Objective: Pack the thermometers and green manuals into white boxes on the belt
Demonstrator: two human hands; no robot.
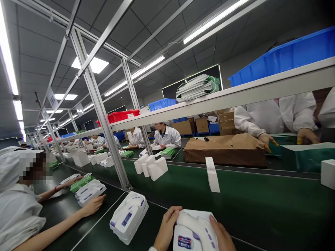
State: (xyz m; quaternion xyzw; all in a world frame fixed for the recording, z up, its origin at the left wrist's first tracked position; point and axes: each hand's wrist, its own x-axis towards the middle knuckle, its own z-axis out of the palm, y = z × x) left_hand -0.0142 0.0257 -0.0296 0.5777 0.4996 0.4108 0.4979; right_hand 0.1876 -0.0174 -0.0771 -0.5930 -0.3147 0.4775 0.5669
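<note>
White tray [181, 230] (batteries [184, 242], seemingly) between hands [167, 227]

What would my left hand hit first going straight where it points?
Your left hand, holding the white tray, would probably meet the upright white box on the green belt; depth is unclear.

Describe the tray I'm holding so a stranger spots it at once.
Find the wide green belt. In front, at the picture's bottom edge, is a white tray with purple details. Unlike the trays to its left, your left hand and right hand grip it.
</note>
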